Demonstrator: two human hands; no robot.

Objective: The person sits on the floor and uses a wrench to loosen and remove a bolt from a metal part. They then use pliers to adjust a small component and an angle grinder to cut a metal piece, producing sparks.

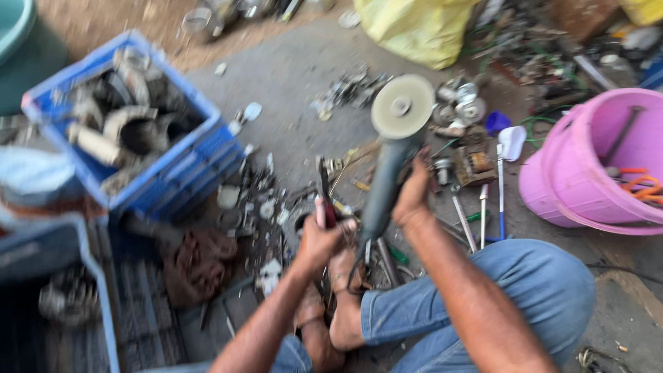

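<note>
On the concrete floor [290, 76], an angle grinder [390, 159] stands disc-up, probably heavy, rigid, top-weighted; the right hand [413, 190] wraps closed around its body, the safest grip. Left hand [321, 242] clenches red-handled pliers [324, 200].

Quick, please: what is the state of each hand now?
Left hand: closed on red-handled pliers.
Right hand: closed on the angle grinder.

A blue crate [173, 176] of metal parts sits at ten o'clock. A pink bucket [573, 186] holding orange-handled pliers [639, 185] stands at three. A yellow bag [414, 27] lies at twelve, and a brown rag [197, 266] at eight.
</note>
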